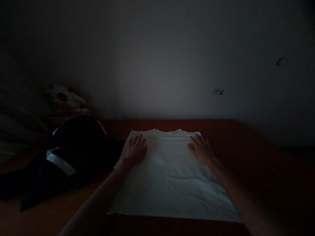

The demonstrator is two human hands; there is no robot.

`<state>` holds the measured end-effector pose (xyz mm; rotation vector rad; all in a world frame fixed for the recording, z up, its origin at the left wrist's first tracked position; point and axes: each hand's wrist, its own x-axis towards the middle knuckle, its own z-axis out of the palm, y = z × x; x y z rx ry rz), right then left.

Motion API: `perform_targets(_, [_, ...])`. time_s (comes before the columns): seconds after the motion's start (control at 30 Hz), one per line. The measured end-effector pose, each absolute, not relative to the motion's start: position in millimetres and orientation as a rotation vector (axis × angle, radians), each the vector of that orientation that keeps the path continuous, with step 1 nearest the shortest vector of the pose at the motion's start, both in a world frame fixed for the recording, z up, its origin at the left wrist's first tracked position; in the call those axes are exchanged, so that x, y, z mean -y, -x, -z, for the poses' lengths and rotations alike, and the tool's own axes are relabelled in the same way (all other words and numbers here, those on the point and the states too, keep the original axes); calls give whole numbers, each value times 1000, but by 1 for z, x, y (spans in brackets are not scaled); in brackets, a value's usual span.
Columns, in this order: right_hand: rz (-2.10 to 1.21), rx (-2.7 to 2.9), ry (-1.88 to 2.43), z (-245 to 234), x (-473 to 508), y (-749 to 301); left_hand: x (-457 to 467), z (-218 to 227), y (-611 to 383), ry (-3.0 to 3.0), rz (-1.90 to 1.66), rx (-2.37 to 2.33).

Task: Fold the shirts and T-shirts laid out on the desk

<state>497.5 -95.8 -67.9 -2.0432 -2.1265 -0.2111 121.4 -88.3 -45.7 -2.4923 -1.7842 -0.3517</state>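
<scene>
A white garment (169, 173), folded into a rectangle, lies flat on a wooden table (246, 154) in dim light. Its collar edge points toward the far wall. My left hand (136, 150) rests palm down on the garment's upper left part, fingers stretched and slightly apart. My right hand (200, 148) lies flat on the upper right part, fingers also extended. Neither hand holds anything; both press on the cloth.
A heap of dark clothing (71, 154) with light stripes lies on the table to the left of the garment. Behind it sits a pale patterned object (65, 100). A plain wall (159, 65) rises right behind the table.
</scene>
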Motion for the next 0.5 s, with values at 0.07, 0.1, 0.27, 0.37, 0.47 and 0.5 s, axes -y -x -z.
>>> perform_targets(0.07, [206,2150,1947,70,108,-487,103,48,-121,2509,409,1746])
perform_targets(0.1, [181,2143,1921,73,116,-483,110,50,-119,2523,430,1735])
perform_targets(0.27, [106,2101,2018,89,147,-481,137,70,-89,2567,461,1720])
perform_targets(0.37, [111,2127,2023,90,152,-486,142,72,-69,2581,577,1660])
perform_targets(0.47, [139,2098,1967,85,151,-486,146,62,-60,2615,660,1564])
perform_targets(0.5, [172,2077,1946,82,152,-485,148,57,-60,2602,652,1566])
